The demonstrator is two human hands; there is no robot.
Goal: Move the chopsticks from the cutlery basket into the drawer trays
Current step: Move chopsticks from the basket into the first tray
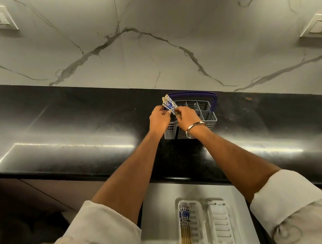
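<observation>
On the black counter (62,128), your left hand (159,120) and right hand (187,119) both pinch 1 chopstick bundle (169,105) above the cutlery basket (205,112); keep tips aligned, lift straight.

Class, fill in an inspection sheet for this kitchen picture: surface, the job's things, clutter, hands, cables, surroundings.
Surface: black countertop, glossy.
Job's things: grey cutlery basket with blue handle at the back; chopstick bundle at its left end; left tray holds chopsticks; right tray bare.
Clutter: nothing seen.
Hands: left hand and right hand both grip the bundle; bangle on right wrist.
Cables: nothing seen.
Surroundings: marble wall, two switch plates.
</observation>
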